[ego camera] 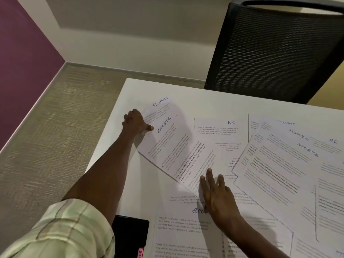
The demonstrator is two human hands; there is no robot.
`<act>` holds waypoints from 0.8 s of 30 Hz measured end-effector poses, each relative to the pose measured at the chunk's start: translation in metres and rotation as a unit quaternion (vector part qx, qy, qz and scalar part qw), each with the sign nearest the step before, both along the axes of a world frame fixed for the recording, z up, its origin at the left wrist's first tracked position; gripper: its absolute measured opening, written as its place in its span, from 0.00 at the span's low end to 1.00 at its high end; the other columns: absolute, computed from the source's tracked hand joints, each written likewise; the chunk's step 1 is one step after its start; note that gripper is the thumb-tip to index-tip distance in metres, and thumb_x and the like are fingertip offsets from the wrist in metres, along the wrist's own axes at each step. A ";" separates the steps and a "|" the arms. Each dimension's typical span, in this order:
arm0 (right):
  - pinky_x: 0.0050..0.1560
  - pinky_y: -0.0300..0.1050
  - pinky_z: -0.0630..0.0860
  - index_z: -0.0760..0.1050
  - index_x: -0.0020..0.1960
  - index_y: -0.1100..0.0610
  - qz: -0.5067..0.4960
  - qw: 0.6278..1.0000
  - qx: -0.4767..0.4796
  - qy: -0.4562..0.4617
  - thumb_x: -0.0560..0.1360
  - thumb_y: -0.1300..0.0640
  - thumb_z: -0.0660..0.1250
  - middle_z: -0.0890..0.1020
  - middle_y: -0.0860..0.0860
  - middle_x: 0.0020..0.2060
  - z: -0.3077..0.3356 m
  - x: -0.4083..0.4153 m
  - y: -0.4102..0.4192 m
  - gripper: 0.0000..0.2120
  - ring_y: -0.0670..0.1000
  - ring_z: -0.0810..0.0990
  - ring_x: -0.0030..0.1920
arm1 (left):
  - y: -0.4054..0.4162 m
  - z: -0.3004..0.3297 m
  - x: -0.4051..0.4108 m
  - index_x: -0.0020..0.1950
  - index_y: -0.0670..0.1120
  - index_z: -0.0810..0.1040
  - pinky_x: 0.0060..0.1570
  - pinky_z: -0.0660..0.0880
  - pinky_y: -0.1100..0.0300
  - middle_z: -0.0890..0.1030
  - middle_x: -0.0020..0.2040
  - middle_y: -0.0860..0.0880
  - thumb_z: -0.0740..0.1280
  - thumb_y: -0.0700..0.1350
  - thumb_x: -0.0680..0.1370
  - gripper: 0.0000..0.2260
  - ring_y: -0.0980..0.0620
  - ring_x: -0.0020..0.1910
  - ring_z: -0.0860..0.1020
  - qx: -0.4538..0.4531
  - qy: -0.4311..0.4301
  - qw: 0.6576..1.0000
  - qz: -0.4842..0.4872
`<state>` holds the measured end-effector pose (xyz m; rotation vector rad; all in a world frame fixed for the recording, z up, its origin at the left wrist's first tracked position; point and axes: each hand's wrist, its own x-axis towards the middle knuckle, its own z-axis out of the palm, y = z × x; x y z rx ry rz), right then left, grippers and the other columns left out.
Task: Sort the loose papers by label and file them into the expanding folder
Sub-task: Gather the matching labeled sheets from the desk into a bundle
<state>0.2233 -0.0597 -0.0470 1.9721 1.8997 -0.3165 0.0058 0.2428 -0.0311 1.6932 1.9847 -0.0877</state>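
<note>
Loose white printed sheets with blue handwritten labels cover the white table [214, 97]. My left hand [135, 121] pinches the upper left edge of a sheet marked SPORTS [173, 144], which lies tilted over a sheet marked FINANCE [162, 105]. My right hand [216, 194] rests flat with fingers spread, on the lower end of that SPORTS sheet and over another SPORTS sheet [186, 226]. An HR sheet [221, 135] lies in the middle. At the right sits an overlapping pile [290, 164] showing ADMIN, SPORTS, HR and FINANCE labels. A black folder [130, 233] with a pink tag lies at the table's near left edge.
A black mesh office chair [275, 51] stands behind the table's far edge. Grey carpet [55, 136] lies to the left of the table, bounded by a purple wall [24, 62] and a white wall.
</note>
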 end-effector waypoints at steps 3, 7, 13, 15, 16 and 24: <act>0.39 0.59 0.82 0.76 0.64 0.64 0.005 1.000 0.000 -0.003 0.39 0.61 0.87 0.72 0.67 0.67 -0.001 -0.001 0.001 0.53 0.73 0.78 0.56 | -0.002 -0.002 0.001 0.70 0.37 0.63 0.59 0.73 0.48 0.74 0.65 0.38 0.80 0.52 0.68 0.40 0.38 0.65 0.73 0.011 -0.039 0.999 0.031; 0.46 0.59 0.81 0.69 0.70 0.64 0.019 1.000 -0.008 -0.014 0.49 0.60 0.86 0.67 0.67 0.71 -0.007 -0.001 0.000 0.52 0.73 0.74 0.62 | -0.016 -0.005 0.002 0.65 0.38 0.69 0.28 0.74 0.67 0.76 0.55 0.45 0.79 0.43 0.70 0.29 0.47 0.51 0.79 0.075 -0.202 0.957 0.195; 0.45 0.62 0.80 0.70 0.70 0.65 0.033 0.999 0.013 -0.025 0.54 0.56 0.85 0.68 0.69 0.70 -0.009 0.001 -0.002 0.48 0.75 0.74 0.61 | -0.045 0.032 -0.004 0.59 0.39 0.80 0.50 0.78 0.58 0.83 0.54 0.45 0.73 0.44 0.75 0.15 0.48 0.52 0.82 0.286 -0.321 0.864 0.260; 0.44 0.64 0.80 0.72 0.68 0.64 0.019 1.000 0.007 -0.013 0.52 0.55 0.86 0.70 0.68 0.68 -0.010 0.001 -0.004 0.48 0.74 0.75 0.59 | -0.058 0.062 0.001 0.60 0.38 0.79 0.48 0.74 0.64 0.83 0.55 0.43 0.71 0.45 0.77 0.15 0.51 0.52 0.80 0.357 -0.314 0.851 0.224; 0.44 0.64 0.80 0.73 0.67 0.64 0.006 1.000 0.011 0.001 0.51 0.55 0.86 0.71 0.67 0.68 -0.008 0.000 -0.004 0.48 0.74 0.76 0.58 | -0.065 0.078 0.003 0.60 0.37 0.79 0.48 0.73 0.67 0.83 0.55 0.42 0.70 0.45 0.78 0.15 0.52 0.51 0.79 0.392 -0.312 0.843 0.198; 0.70 0.67 0.62 0.48 0.79 0.61 -0.011 0.989 0.093 0.118 0.67 0.50 0.78 0.40 0.61 0.77 0.021 0.006 -0.010 0.53 0.67 0.52 0.76 | -0.131 0.190 0.006 0.56 0.40 0.79 0.49 0.74 0.70 0.81 0.49 0.54 0.68 0.46 0.79 0.11 0.62 0.47 0.77 0.512 -0.315 0.795 0.082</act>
